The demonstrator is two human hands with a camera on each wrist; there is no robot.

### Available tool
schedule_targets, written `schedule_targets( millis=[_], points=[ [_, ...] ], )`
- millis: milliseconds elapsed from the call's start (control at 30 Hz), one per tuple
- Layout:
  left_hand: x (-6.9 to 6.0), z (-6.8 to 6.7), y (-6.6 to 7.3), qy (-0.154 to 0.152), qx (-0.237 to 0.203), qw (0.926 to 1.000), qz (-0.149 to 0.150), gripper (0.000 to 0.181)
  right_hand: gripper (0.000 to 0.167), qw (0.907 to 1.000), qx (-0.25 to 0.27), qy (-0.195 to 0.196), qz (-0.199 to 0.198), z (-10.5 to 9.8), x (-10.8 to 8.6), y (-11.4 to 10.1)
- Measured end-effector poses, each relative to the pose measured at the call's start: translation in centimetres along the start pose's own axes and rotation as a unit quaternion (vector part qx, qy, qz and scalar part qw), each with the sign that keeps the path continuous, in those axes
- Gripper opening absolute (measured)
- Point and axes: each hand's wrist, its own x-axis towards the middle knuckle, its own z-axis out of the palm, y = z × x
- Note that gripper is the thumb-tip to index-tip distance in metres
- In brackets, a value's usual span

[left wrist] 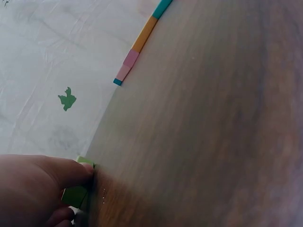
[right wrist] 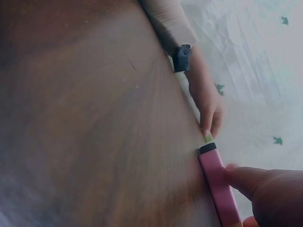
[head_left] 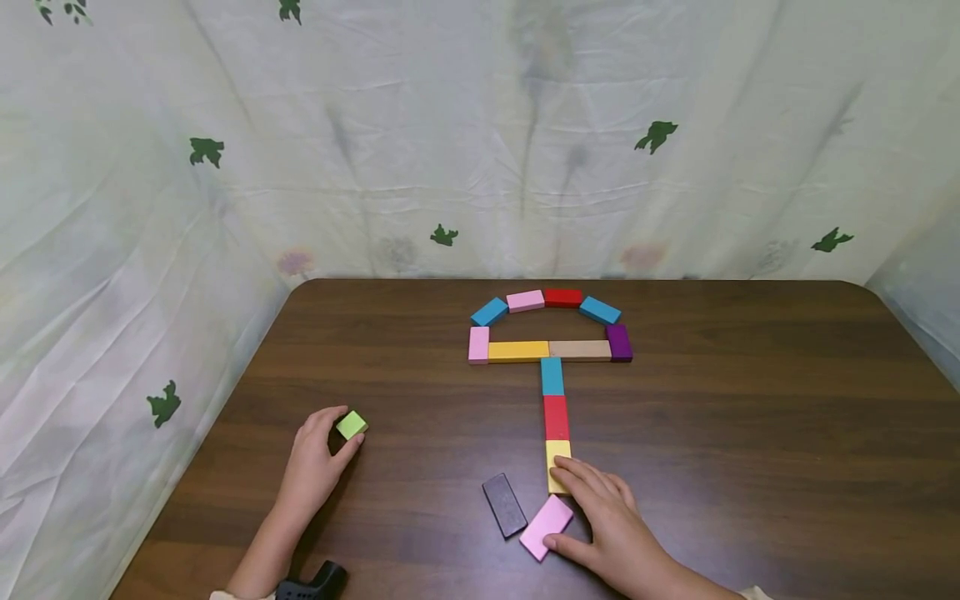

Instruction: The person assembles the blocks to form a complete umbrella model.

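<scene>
My left hand (head_left: 311,462) pinches a small lime-green block (head_left: 352,425) between thumb and index finger at the left of the table; the left wrist view shows the green block (left wrist: 75,196) partly behind the thumb. Near the front, my right hand (head_left: 611,521) spreads over two blocks. Its fingertips rest on a yellow block (head_left: 557,479), and its thumb touches the edge of a tilted pink block (head_left: 547,527). In the right wrist view the thumb lies against the side of the pink block (right wrist: 218,184). A dark grey block (head_left: 505,506) lies slanted just left of the pink one.
A red block (head_left: 556,417) and a blue block (head_left: 552,377) continue the column above the yellow one. It meets a row with an orange block (head_left: 518,352) and a tan block (head_left: 580,350). Several blocks, including a purple block (head_left: 618,342), arch behind. A patterned curtain (head_left: 480,142) borders the table.
</scene>
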Motion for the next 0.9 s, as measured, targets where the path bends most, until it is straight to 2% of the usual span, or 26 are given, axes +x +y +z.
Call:
schedule_targets(
  millis=[233, 467, 700, 900],
  points=[
    [-0.2, 0.1, -0.1, 0.009, 0.004, 0.9999, 0.006, 0.04, 0.068, 1.0, -0.003, 0.005, -0.008, 0.0, 0.0, -0.1],
    [-0.3, 0.2, 0.4, 0.047, -0.003, 0.9986, 0.023, 0.04, 0.068, 1.0, 0.0, 0.003, -0.006, 0.0, 0.0, 0.0],
    [-0.3, 0.5, 1.3, 0.078, -0.023, 0.9949, 0.059, 0.04, 0.068, 1.0, -0.001, 0.005, -0.007, 0.0, 0.0, 0.0],
    [-0.5, 0.9, 2.2, 0.088, -0.036, 0.9911, 0.093, 0.041, 0.068, 0.9999, -0.004, 0.006, -0.008, 0.0, 0.1, 0.0]
  ],
)
